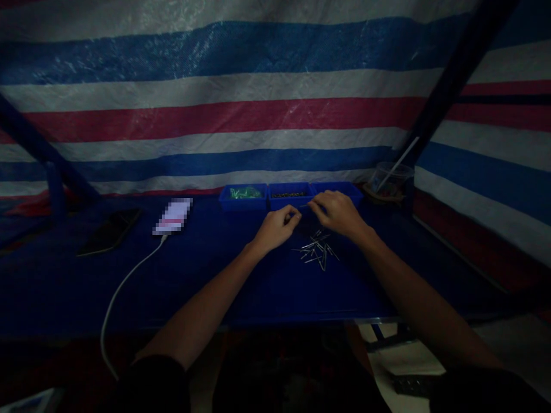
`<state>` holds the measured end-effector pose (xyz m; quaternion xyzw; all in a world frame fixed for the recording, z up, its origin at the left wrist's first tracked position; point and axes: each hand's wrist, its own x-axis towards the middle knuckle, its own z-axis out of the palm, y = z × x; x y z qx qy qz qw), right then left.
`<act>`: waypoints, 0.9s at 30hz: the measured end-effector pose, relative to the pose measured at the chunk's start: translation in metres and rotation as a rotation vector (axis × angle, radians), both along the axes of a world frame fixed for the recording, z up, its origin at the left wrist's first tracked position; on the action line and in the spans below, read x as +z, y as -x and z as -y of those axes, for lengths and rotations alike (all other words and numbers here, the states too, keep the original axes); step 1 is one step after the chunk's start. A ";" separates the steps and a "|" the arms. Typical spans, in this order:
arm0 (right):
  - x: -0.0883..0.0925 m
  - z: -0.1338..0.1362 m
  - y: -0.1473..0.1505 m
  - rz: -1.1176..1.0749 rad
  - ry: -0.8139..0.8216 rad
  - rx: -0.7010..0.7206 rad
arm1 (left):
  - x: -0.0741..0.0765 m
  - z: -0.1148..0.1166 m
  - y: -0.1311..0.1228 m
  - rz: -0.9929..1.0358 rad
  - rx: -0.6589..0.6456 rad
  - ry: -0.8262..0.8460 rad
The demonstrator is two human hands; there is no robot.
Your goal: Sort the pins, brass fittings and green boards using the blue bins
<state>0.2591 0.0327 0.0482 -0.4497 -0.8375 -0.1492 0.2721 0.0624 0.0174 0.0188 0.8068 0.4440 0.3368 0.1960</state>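
A thin, silvery metal pin [303,205] juts from the pinched fingertips of the right hand [338,211], pointing toward the left hand [276,227]. That one is curled, thumb and forefinger close together; I cannot tell whether it holds anything. Nearer the body, a loose heap of slim metal pins [319,249] lies on the dark blue tabletop [258,292]. Beyond stand three rectangular blue plastic trays [283,203].

Thin pin [303,206]: held in the right hand [334,210], roughly level, free end toward the left hand [279,226]. Loose pins [317,250]: slender, straight, silvery; overlapping at mixed angles, scattered heap on counter [267,287], near side of both hands.
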 end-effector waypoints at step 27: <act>0.002 -0.002 -0.005 -0.086 0.046 0.035 | 0.007 -0.006 0.012 -0.074 -0.033 0.116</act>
